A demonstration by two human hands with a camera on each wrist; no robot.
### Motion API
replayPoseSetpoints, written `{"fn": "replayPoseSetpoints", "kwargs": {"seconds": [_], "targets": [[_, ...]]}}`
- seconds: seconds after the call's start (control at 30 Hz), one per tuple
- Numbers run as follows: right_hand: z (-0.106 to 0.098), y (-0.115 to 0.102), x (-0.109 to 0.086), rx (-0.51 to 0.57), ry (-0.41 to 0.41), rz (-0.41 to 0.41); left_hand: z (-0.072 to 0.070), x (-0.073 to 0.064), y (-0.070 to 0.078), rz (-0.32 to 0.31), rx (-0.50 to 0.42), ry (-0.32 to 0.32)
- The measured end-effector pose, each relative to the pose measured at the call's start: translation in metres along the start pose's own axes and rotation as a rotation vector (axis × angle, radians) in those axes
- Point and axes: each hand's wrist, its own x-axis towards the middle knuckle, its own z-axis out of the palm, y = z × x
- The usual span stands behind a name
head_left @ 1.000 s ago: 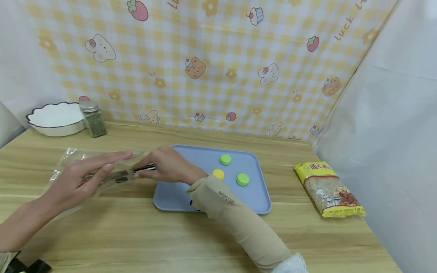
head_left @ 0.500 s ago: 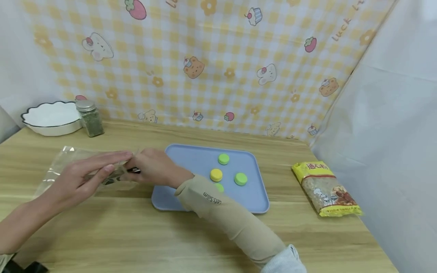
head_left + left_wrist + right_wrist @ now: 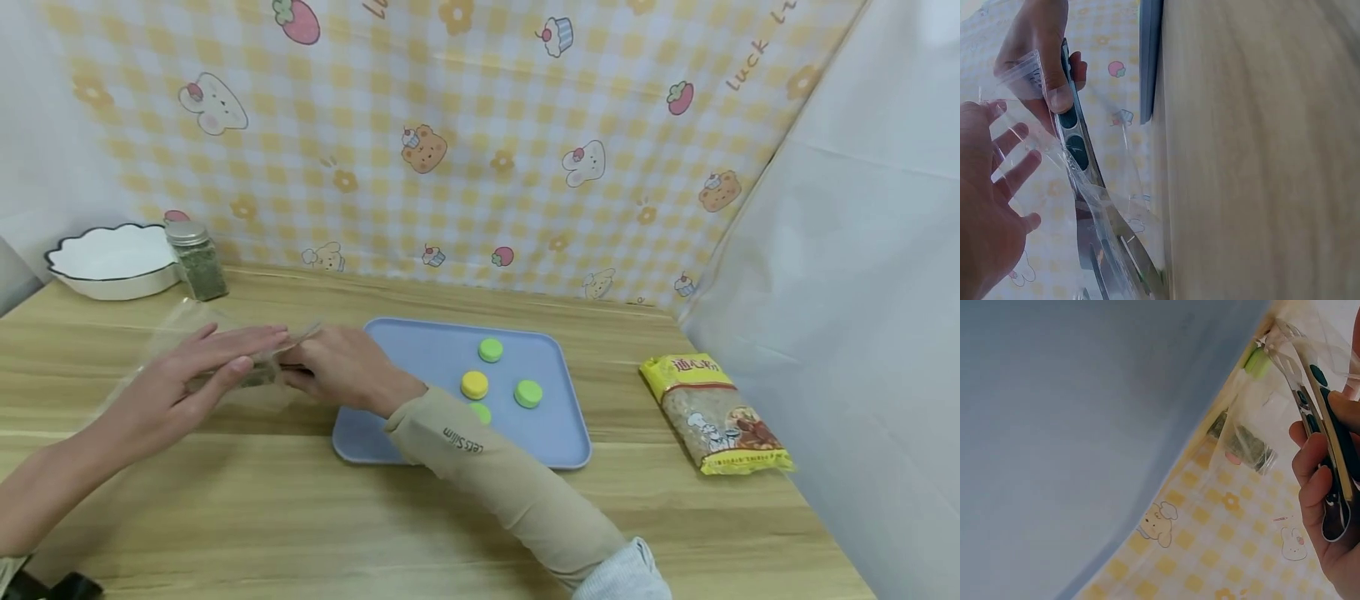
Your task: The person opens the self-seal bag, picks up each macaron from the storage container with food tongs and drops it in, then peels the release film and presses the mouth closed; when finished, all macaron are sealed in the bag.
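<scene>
My right hand (image 3: pixel 341 367) grips metal tongs (image 3: pixel 1077 147) with dark green grip pads. Their far ends reach inside a clear plastic bag (image 3: pixel 161 337). A green piece (image 3: pixel 1257 361) shows near the tong tips in the right wrist view; whether they pinch it is unclear. My left hand (image 3: pixel 191 375) is at the bag's mouth, its fingers straight and spread against the thin film in the left wrist view. Beside my right hand lies a blue tray (image 3: pixel 420 337) bearing green discs (image 3: pixel 528 393) and a yellow disc (image 3: pixel 475 384); my right forearm crosses over it.
At the back left stand a white scalloped dish (image 3: pixel 112 279) and a glass jar of dried herbs (image 3: pixel 201 267) with a metal lid. A yellow packet (image 3: pixel 716 417) lies on the right of the wooden table (image 3: pixel 337 525). A checked cloth (image 3: pixel 495 108) hangs behind.
My right hand has moved left, pushing the tongs deeper into the bag. The bag's far end has lifted a little. My left hand stays nearly in place, its fingers slightly more spread.
</scene>
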Motion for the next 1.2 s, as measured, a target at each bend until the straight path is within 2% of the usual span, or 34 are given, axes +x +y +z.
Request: {"fn": "replayPoseSetpoints", "kwargs": {"seconds": [0.23,0.4,0.53,0.63,0.9,1.07,1.2], "targets": [[0.001,-0.001,-0.002,-0.064,-0.019,0.009,-0.002,0.002,0.001,-0.081,0.010,0.051],[-0.001,0.006,-0.009,0.004,-0.031,0.024,-0.001,0.002,0.001,-0.109,0.010,0.062],[-0.004,0.014,-0.023,0.048,-0.048,0.074,-0.001,0.000,0.002,-0.171,0.015,0.080],[-0.009,0.023,-0.037,0.079,-0.027,0.089,-0.002,-0.001,0.002,-0.207,0.013,0.097],[-0.024,0.048,-0.087,0.208,0.081,0.102,-0.001,-0.001,0.003,-0.249,-0.013,0.098],[-0.036,0.067,-0.133,0.266,0.170,0.129,-0.003,-0.003,0.003,-0.302,-0.041,0.098],[-0.048,0.088,-0.173,0.295,0.221,0.201,-0.002,-0.002,0.003,-0.308,-0.055,0.094]]}}
